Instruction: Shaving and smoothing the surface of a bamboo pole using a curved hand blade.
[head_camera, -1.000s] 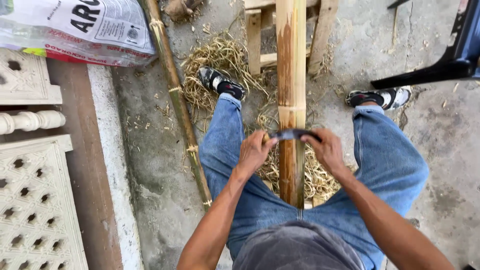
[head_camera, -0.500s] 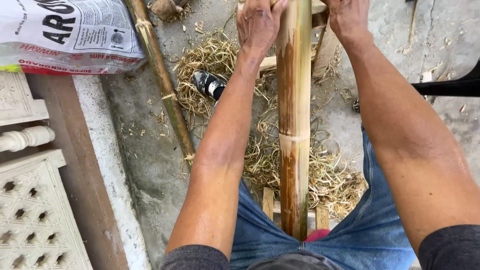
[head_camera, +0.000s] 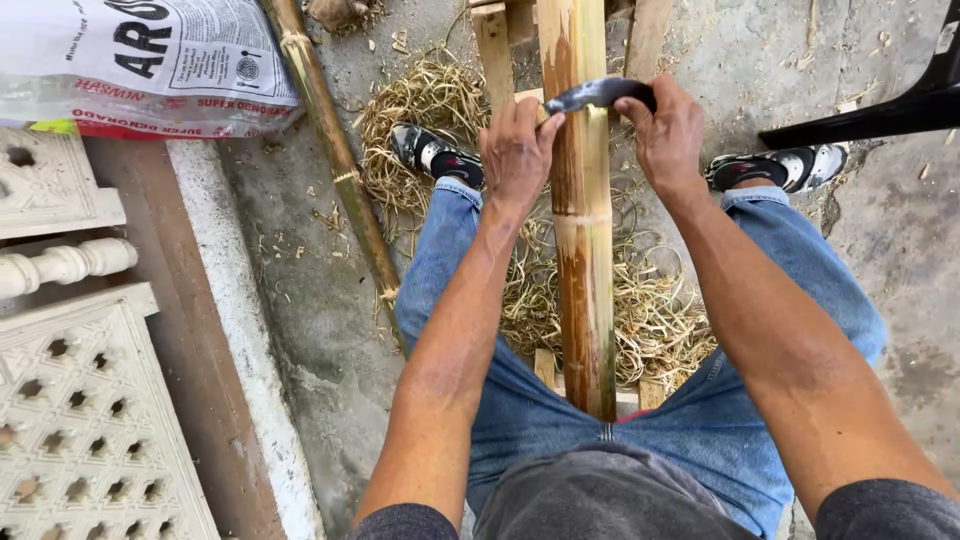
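Left hand (head_camera: 517, 150) and right hand (head_camera: 668, 135) both clamp the dark blade (head_camera: 598, 94), laid across the upright bamboo pole (head_camera: 583, 260).

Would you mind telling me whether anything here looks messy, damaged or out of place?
Yes: curled shavings lie heaped on the concrete floor under the bamboo pole, whose skin is scraped in streaks. Both hands, left hand and right hand, hold a dark blade across it.
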